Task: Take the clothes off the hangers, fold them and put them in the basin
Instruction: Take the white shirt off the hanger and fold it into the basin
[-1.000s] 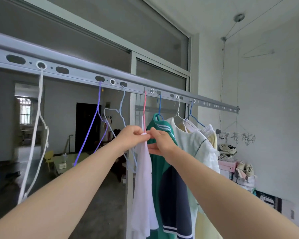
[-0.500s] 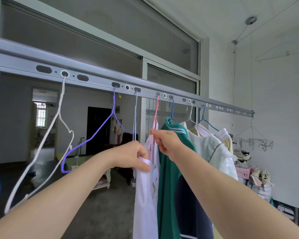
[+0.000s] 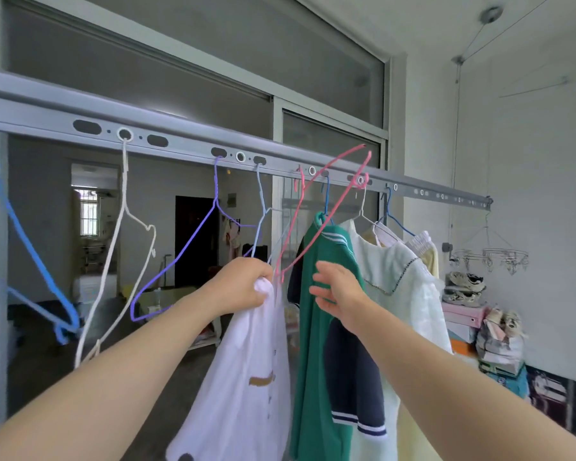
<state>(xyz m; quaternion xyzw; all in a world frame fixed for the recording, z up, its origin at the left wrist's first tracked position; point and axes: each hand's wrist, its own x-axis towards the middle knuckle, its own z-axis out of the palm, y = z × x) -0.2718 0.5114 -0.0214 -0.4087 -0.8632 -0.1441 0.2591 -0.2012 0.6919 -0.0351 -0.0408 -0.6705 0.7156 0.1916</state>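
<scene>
My left hand (image 3: 245, 283) grips the collar of a white buttoned shirt (image 3: 246, 371), which hangs down from my fist. A pink wire hanger (image 3: 326, 201) swings bare and tilted from the grey drying rail (image 3: 187, 146), its lower corner just right of my fist. My right hand (image 3: 335, 287) is open, fingers spread, in front of a green shirt with navy sleeves (image 3: 316, 344) on a blue hanger. A white blouse (image 3: 399, 294) and a pale yellow garment (image 3: 428, 257) hang further right. The basin is out of sight.
Several bare hangers dangle from the rail at left: blue (image 3: 30, 254), white (image 3: 113, 247), purple (image 3: 183, 251), light blue (image 3: 263, 214). A clip rack (image 3: 489, 256), shoes and stacked boxes (image 3: 473, 311) stand by the right wall. A glass sliding door is behind the rail.
The white shirt has come off the pink hanger and now hangs from my left hand. My right hand let go of the hanger, which swung up to the right.
</scene>
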